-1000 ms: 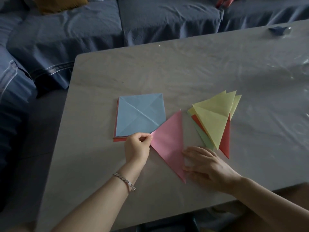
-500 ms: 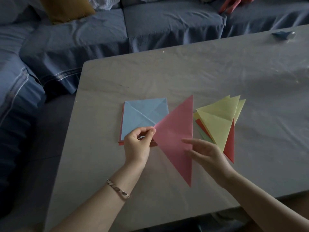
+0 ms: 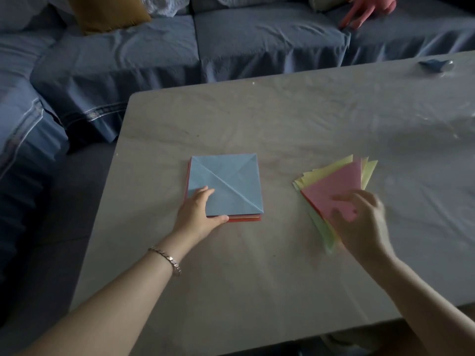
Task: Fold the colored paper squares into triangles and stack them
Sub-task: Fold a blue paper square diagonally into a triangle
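A stack of paper squares [image 3: 246,219] lies left of centre on the table, with a creased blue square [image 3: 228,183] on top. My left hand [image 3: 199,217] holds the stack's near-left corner, fingers on the blue sheet and thumb along the front edge. To the right lies a fanned pile of folded triangles [image 3: 366,170] in yellow, green and red. A pink triangle [image 3: 336,186] rests on top of that pile. My right hand [image 3: 362,224], blurred, has its curled fingers and thumb on the pink triangle's near part and hides its near tip.
The grey table [image 3: 257,265] has its left edge beside a blue sofa [image 3: 128,55] that wraps round the back and left. A small blue object [image 3: 435,65] lies at the table's far right. Another person's hand [image 3: 365,9] rests on the sofa.
The pink triangle has gone from between my hands onto the triangle pile at the right, carried by my right hand. My left hand let go of it and moved to the stack of squares.
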The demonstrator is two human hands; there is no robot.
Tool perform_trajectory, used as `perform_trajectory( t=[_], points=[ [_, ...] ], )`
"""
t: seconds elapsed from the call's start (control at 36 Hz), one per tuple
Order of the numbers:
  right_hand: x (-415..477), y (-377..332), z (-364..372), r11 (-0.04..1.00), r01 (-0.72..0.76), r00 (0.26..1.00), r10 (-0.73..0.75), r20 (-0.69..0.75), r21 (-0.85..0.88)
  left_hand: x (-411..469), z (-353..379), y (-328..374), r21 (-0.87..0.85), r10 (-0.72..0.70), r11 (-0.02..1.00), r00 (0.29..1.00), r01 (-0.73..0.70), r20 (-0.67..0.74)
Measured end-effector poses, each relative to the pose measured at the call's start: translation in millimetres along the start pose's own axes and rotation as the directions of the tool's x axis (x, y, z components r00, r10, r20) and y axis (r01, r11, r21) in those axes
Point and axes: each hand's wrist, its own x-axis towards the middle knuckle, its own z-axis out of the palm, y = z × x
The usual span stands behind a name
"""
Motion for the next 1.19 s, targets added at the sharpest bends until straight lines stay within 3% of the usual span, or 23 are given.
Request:
perform_trajectory(
  t=[0.06, 0.17, 0.42, 0.67, 0.83, 0.94, 1.03, 1.19],
  points=[
    [-4, -9, 15, 0.997, 0.033, 0.994, -0.041, 0.103, 0.074, 0, 1, -3, 0.010, 0.015, 1.000, 1.000, -0.014, -0.012],
    [-2, -33, 53, 0.947, -0.214, 0.893, 0.091, 0.440, 0.239, -1, 2, -7, 0.066, 0.066, 0.996, 0.997, -0.063, -0.032],
    [13, -56, 95, 0.950, -0.239, 0.877, 0.122, 0.464, 0.203, 5, -6, -13, -0.015, 0.079, 0.997, 0.997, -0.080, -0.009],
    [7, -54, 88, 0.995, -0.017, 0.922, -0.024, 0.387, 0.101, 7, -12, -16, -0.063, 0.104, 0.993, 0.994, -0.105, -0.015],
    [9, -48, 87, 0.967, 0.254, 0.920, -0.246, 0.305, 0.012, 0, -12, -6, 0.118, 0.257, 0.962, 0.962, -0.245, -0.093],
    [16, -54, 83, 0.876, 0.480, 0.846, -0.447, 0.292, -0.051, -7, -15, -3, 0.218, 0.366, 0.915, 0.927, -0.341, -0.087],
    [22, -55, 81, 0.810, 0.585, 0.757, -0.530, 0.383, -0.035, -10, -17, -2, 0.254, 0.419, 0.888, 0.901, -0.382, -0.110],
    [28, -53, 83, 0.827, 0.552, 0.675, -0.370, 0.639, -0.104, -18, -22, -4, 0.180, 0.493, 0.857, 0.870, -0.483, -0.010]
  ],
)
